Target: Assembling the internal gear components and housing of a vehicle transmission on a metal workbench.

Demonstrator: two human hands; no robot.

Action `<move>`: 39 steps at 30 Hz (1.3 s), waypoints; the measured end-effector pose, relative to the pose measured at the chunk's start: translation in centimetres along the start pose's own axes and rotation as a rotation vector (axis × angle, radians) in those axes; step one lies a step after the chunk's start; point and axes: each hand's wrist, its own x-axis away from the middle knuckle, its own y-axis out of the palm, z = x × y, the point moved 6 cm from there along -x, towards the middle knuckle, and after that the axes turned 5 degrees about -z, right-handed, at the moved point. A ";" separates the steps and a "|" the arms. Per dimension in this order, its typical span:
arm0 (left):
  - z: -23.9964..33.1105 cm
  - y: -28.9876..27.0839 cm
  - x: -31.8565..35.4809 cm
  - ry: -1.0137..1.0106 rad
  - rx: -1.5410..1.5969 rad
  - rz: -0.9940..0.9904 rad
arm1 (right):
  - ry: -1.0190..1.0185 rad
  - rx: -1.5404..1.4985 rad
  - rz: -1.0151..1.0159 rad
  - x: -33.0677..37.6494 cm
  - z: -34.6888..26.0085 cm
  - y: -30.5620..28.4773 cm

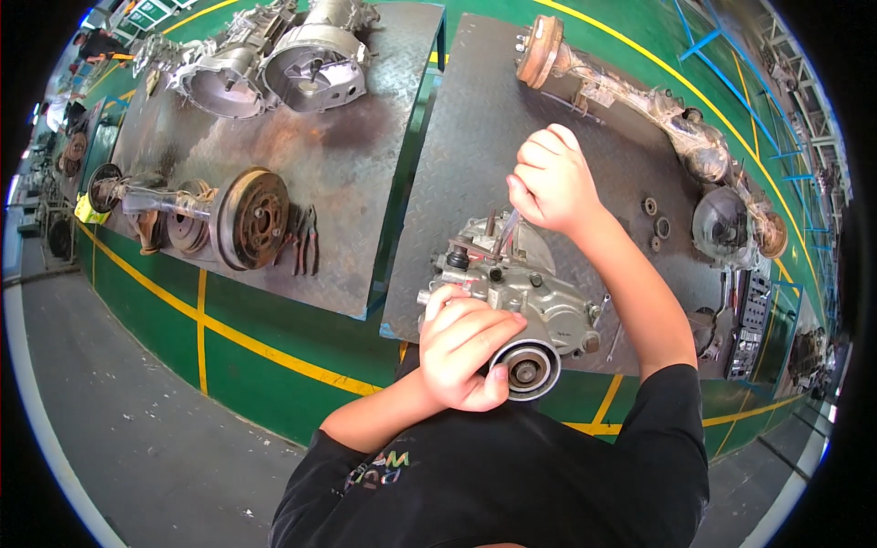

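I am working on a grey metal gearbox (521, 292) that is lying at the near edge of the right-hand steel bench (475, 137), its round flanged end (528, 368) pointing toward me and hanging over the bench edge. My left hand (464, 347) is resting on the near end of the gearbox, fingers (475, 320) curled loosely over the housing and the thumb lying against the flange rim, steadying it rather than gripping tight. My right hand (551, 178) is hovering above the far end, fingers closed into a fist around a slim metal tool (507, 228) whose tip is pointing down into the top of the casing. Beyond the gearbox, a long rusty axle assembly (639, 100) is stretching across the same bench, with a few small rings (656, 219) lying beside it. At the right edge a tray of tools (751, 329) is sitting. On the neighbouring bench (347, 164) to my left, a brake drum on a shaft (247, 217) is lying next to pliers (304, 239), and two aluminium housings (274, 64) are standing further back. Green floor with yellow lines (265, 352) is running below the benches.
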 end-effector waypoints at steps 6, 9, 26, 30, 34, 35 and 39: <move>-0.3 -0.1 0.2 0.002 0.008 0.007 | 0.091 0.191 -0.172 1.7 -3.4 -1.2; -0.2 -0.3 0.2 0.005 0.008 0.015 | 0.158 0.257 -0.284 3.2 -3.0 -0.5; -0.1 -0.1 0.2 -0.011 -0.005 -0.011 | -0.473 -0.354 -0.118 -4.0 -3.8 4.3; -0.2 -0.2 0.1 -0.004 -0.006 0.003 | -0.325 -0.219 0.048 -4.0 -2.6 0.2; -0.3 -0.2 0.1 0.010 0.011 0.009 | -0.159 -0.015 -0.007 -1.2 -2.5 -0.9; -0.4 -0.2 0.1 0.011 0.012 0.014 | -0.074 0.051 -0.067 -0.2 -2.6 -0.7; -0.3 -0.2 0.2 0.013 0.012 0.012 | 0.135 0.190 -0.187 3.3 -3.1 -1.8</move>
